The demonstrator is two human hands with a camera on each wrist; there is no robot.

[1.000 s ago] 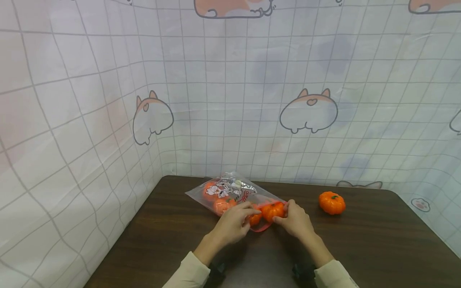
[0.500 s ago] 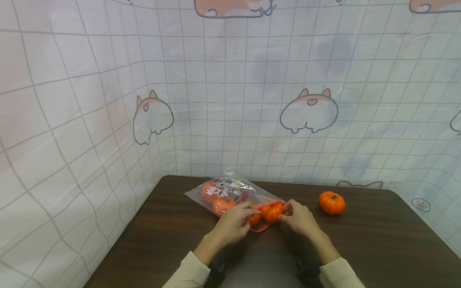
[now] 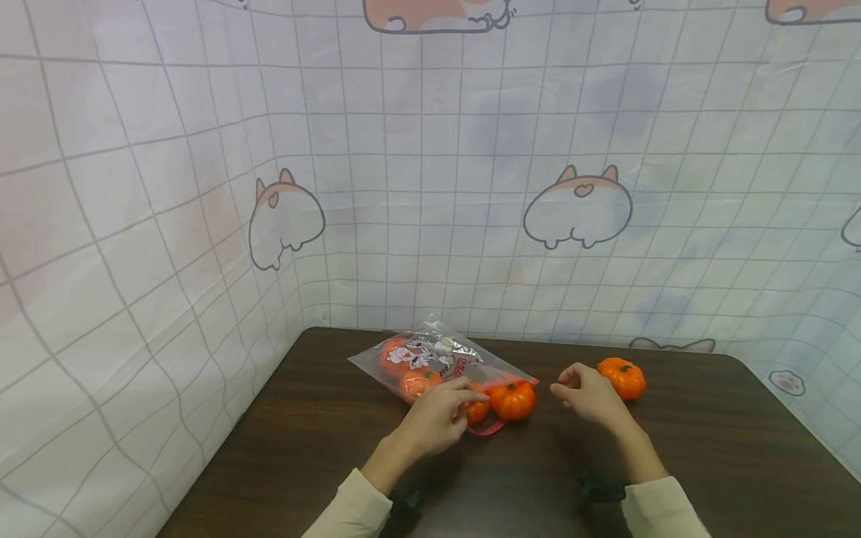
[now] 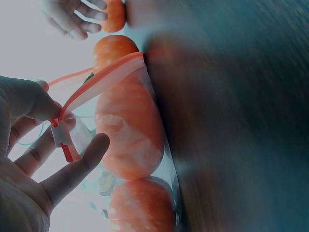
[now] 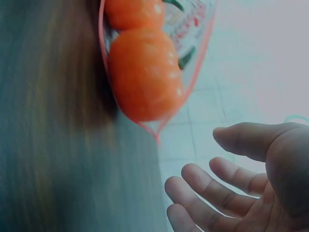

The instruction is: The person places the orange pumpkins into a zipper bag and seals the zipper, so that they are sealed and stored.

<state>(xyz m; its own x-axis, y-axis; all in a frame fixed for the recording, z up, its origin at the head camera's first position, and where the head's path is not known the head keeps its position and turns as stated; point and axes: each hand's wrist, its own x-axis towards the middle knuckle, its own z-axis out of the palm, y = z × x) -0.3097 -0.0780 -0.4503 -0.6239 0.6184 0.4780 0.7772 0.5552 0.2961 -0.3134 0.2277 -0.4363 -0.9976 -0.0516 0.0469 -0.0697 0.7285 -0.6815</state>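
A clear zip bag (image 3: 460,359) with a red zipper edge and printed cartoon figures lies on the table, holding several small orange pumpkins. One pumpkin (image 3: 513,401) sits in the mouth of the bag, with the red edge around it in the right wrist view. My left hand (image 3: 433,418) pinches the zipper edge beside the white slider (image 4: 59,134), as the left wrist view shows. My right hand (image 3: 595,397) is held off the bag with loosely bent fingers and nothing in them. Nearest to it in the head view is a loose pumpkin (image 3: 625,379), partly hidden behind the hand.
Everything stands on a dark brown wooden table (image 3: 726,441). A white checked cloth (image 3: 437,187) with dog drawings hangs behind the table and along its left side.
My right hand has let go of the pumpkin in the bag's mouth and moved right toward the loose pumpkin. My left hand has stayed at the bag's edge.
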